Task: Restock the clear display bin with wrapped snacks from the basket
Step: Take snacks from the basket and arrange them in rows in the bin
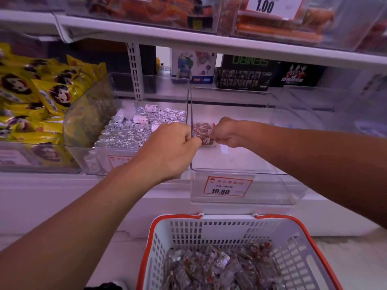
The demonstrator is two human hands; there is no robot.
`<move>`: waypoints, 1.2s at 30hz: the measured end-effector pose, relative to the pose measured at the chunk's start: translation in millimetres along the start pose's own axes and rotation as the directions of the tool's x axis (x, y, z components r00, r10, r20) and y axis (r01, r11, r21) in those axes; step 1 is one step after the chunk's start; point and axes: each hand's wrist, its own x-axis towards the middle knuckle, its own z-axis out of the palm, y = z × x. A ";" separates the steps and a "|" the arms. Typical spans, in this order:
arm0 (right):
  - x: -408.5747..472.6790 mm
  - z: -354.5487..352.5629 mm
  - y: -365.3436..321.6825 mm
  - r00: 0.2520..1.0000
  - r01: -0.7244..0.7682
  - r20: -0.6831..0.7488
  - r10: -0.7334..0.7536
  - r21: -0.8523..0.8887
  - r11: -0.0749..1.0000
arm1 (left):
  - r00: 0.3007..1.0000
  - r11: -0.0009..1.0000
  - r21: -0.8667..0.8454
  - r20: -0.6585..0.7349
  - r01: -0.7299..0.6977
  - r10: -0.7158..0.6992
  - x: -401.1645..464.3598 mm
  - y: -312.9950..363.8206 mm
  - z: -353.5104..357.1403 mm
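- Shelf (209,41): white, runs across the view above the bins; more clear containers of orange-wrapped goods and a "1.00" price card (272,6) stand on it.
- Yellow packets (31,97): a heap of printed bags in the container at far left.
- Basket (236,229): white slatted plastic with an orange rim, below and in front of the bins; its bottom is covered with wrapped snacks (219,266) in clear film with brown contents.
- Clear display bin (240,183): transparent, right of centre on the lower shelf. Its floor shows bare white round the single snack held inside. A price label (227,186) reading "10.80" sits on its front wall.
- Neighbouring bin (100,155): just left, touching the display bin's wall; filled with silver foil pieces (134,130) and a few white rolls.
- Toy boxes (245,74): dark and white cartons standing behind the bins.
- Left hand (173,147): reaches over the shared bin wall, fingers curled, fingertips pinching the near corner of one snack.
- Right hand (225,131): inside the display bin, fingers curled, pinching the same snack from the right.
- Held snack (203,132): a small clear-wrapped brown piece with red print, between both hands, at the left side of the display bin; whether it touches the floor cannot be told.
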 end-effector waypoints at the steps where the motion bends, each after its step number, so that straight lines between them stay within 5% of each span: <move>1: 3.0 -0.4 0.9 1.000 0.001 0.001 -0.001 -0.011 1.000 | 1.000 1.000 -0.002 -0.002 -0.002 0.002 0.2 -0.2 0.1; 11: -22.4 -15.6 -11.0 0.995 0.087 -0.030 -0.094 -0.176 0.981 | 0.997 0.994 0.103 -0.058 -0.040 0.046 0.2 -2.2 0.5; 14: -58.3 -30.7 -13.5 0.936 0.275 -0.105 -0.335 -0.374 0.886 | 0.998 0.998 0.051 -0.025 -0.049 0.050 -5.1 -0.4 -12.6; 15: -74.0 -35.9 -11.0 0.838 0.404 -0.166 -0.520 -0.451 0.796 | 0.999 1.000 -0.012 0.044 -0.028 0.028 -7.9 -1.2 -20.0; 17: -115.4 -43.4 3.6 0.426 0.647 -0.315 -0.848 -0.550 0.528 | 0.939 0.990 -0.054 0.329 0.130 -0.106 -17.7 -5.5 -32.6; 18: -137.5 -44.0 17.2 0.208 0.726 -0.346 -0.915 -0.572 0.381 | 0.845 0.976 0.019 0.497 0.216 -0.197 -24.6 -8.4 -32.8; 19: -157.9 -41.3 35.6 0.067 0.784 -0.328 -0.942 -0.567 0.254 | 0.729 0.960 0.135 0.628 0.245 -0.274 -31.6 -11.4 -26.8; 20: -174.5 -34.4 59.8 0.019 0.825 -0.270 -0.963 -0.540 0.168 | 0.626 0.943 0.247 0.705 0.222 -0.333 -38.7 -14.2 -13.3; 22: -192.1 -8.6 120.0 0.122 0.853 -0.050 -0.991 -0.505 0.130 | 0.509 0.913 0.375 0.761 0.161 -0.402 -54.6 -20.3 32.4; 23: -194.7 7.8 152.0 0.265 0.845 0.121 -0.957 -0.507 0.170 | 0.491 0.904 0.404 0.764 0.144 -0.419 -64.7 -24.5 60.4; 24: -194.2 24.2 183.5 0.486 0.800 0.313 -0.816 -0.535 0.271 | 0.494 0.897 0.426 0.758 0.119 -0.426 -77.3 -29.6 88.0; 25: -191.2 40.0 214.9 0.694 0.706 0.492 -0.526 -0.607 0.364 | 0.498 0.890 0.449 0.757 0.074 -0.423 -92.6 -37.3 115.3; 26: -187.7 54.9 249.7 0.774 0.625 0.603 -0.192 -0.681 0.382 | 0.494 0.884 0.467 0.762 0.028 -0.418 -108.9 -47.3 141.3; 27: -185.6 65.5 280.4 0.766 0.563 0.641 0.048 -0.705 0.431 | 0.472 0.876 0.483 0.774 -0.006 -0.423 -125.8 -60.0 165.6; 29: -179.9 76.8 328.5 0.791 0.378 0.572 0.215 -0.734 0.564 | 0.398 0.868 0.495 0.787 0.048 -0.471 -162.9 -86.9 207.7; 32: -175.0 85.0 373.3 0.870 0.153 0.421 0.256 -0.724 0.672 | 0.313 0.782 0.495 0.727 0.380 -0.612 -213.2 -111.7 257.3; 34: -169.5 94.5 396.3 0.886 0.049 0.364 0.288 -0.690 0.723 | 0.256 0.733 0.526 0.708 0.432 -0.659 -237.6 -118.2 282.9; 36: -164.3 104.4 408.5 0.882 0.095 0.394 0.258 -0.686 0.721 | 0.266 0.720 0.564 0.681 0.405 -0.683 -252.5 -123.8 302.3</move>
